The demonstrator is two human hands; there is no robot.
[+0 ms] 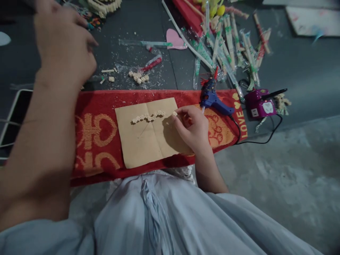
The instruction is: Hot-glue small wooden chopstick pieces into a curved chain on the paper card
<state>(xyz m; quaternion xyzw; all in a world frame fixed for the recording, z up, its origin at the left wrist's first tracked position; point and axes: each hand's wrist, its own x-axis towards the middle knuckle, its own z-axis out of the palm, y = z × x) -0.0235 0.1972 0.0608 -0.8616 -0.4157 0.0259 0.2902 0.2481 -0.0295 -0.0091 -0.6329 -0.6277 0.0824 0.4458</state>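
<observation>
My right hand (pixel 191 124) pinches a small pale flower-like piece (pixel 174 113) between thumb and fingertips, just above a creased sheet of brown paper (pixel 138 148). On the paper lies a wavy row of similar pale pieces (pixel 148 117), left of the hand. My left hand (pixel 65 42) is raised at the upper left, over the dark table (pixel 132 21). It is blurred and its fingers are partly hidden, so what it holds, if anything, cannot be made out. A multicoloured item (pixel 94 22) is close to its fingers.
A red patterned towel (pixel 98 170) lies under the paper. A blue glue gun (pixel 216 101) rests on it, its cord running past a purple box (pixel 260 104). Wrapped sticks (pixel 230 42), a pink heart (pixel 175 39) and loose pale pieces (pixel 138 77) lie behind. A phone-like device (pixel 16 117) is at left.
</observation>
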